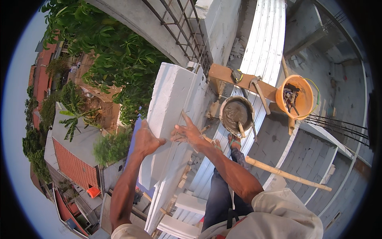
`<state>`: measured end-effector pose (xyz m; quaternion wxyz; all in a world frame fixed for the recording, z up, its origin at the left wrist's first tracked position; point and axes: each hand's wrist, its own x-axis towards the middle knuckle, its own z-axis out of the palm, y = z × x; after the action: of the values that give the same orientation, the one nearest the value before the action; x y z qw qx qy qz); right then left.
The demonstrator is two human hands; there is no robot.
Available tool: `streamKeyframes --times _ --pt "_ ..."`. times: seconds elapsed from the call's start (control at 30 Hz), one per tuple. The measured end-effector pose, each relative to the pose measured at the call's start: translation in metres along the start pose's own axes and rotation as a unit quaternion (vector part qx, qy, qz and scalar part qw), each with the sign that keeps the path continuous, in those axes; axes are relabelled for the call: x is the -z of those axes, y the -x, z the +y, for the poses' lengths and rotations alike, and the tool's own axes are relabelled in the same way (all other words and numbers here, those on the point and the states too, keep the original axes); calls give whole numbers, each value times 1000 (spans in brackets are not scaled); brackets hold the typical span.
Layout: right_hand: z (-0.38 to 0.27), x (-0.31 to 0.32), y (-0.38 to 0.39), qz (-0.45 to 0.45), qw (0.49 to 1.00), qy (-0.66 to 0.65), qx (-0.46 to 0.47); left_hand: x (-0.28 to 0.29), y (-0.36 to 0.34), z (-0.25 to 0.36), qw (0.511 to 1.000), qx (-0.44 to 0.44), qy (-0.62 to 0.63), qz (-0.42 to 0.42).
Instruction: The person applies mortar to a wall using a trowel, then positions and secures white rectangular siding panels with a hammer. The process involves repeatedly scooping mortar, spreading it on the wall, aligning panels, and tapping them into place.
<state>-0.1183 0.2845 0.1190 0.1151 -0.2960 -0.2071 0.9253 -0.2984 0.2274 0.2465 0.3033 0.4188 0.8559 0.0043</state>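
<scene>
A long white lightweight block [165, 99] lies on top of the wall in front of me. My left hand [146, 140] grips its outer edge, thumb over the near face and some fingers hidden behind it. My right hand [190, 134] rests against the inner side with fingers spread and the index stretched forward. A thin string [195, 85] runs along the wall past this hand. Right of the wall stands a round bucket of grey mortar [234, 109], a wooden-handled tool [241, 128] stuck in it.
A brown board [223, 74] carries a tape measure [237, 76] and a hammer [259, 93]. Beside it is an orange bucket [283, 95] with tools. My feet stand on white metal planks [260, 44]. A bamboo pole [286, 173] juts rightward. Rebar [179, 30] rises ahead; a drop lies left.
</scene>
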Motion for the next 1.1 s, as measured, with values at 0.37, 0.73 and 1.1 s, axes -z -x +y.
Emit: streamKeyframes --times 0.37,0.73,1.1 --pt "-28 25 -38 54 998 -8 31 -22 -65 33 999 -34 -38 1" --pt "-46 37 -64 74 997 13 1 -24 -90 51 997 -8 -73 -14" --pt "-45 48 -73 54 998 -14 0 -26 -97 51 998 2 -57 -25"
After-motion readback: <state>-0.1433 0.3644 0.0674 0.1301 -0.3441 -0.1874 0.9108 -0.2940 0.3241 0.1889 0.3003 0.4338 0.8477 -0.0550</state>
